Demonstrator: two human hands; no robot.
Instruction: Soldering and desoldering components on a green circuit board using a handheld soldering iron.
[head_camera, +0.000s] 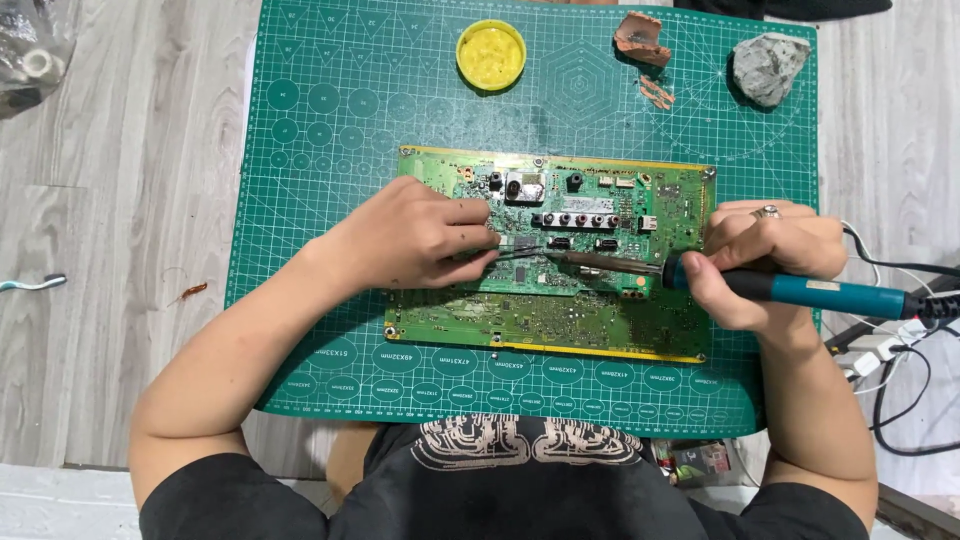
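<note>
On a green cutting mat (330, 150) laid over a pale wood-grain table (130, 200), two green circuit boards rest together: a smaller upper circuit board (580, 225), studded with round sockets and connectors, lies over a larger lower circuit board (540, 322) whose near edge shows below it. Left hand (415, 240): lying on the left part of the upper board, fingers curled closed on thin metal tweezers (515, 253) whose tips point right toward the board's middle. Right hand (765, 262): wearing a ring, closed around the teal handle of a soldering iron (800, 290) at the right edge of the boards. From this grip the iron's dark metal tip (590, 262) runs left across the upper board and ends just beside the tweezer tips, near a small dark component; whether tip and tweezers touch cannot be told. The two hands are well apart, joined only by the meeting of their tools. From the back of the handle a black cable (900, 267) leads off the mat to the right, beside a white power strip (875, 350). At the far edge of the mat sit a round yellow tin (491, 54), a reddish-brown broken lump (642, 38) and a grey stone-like lump (768, 66).
</note>
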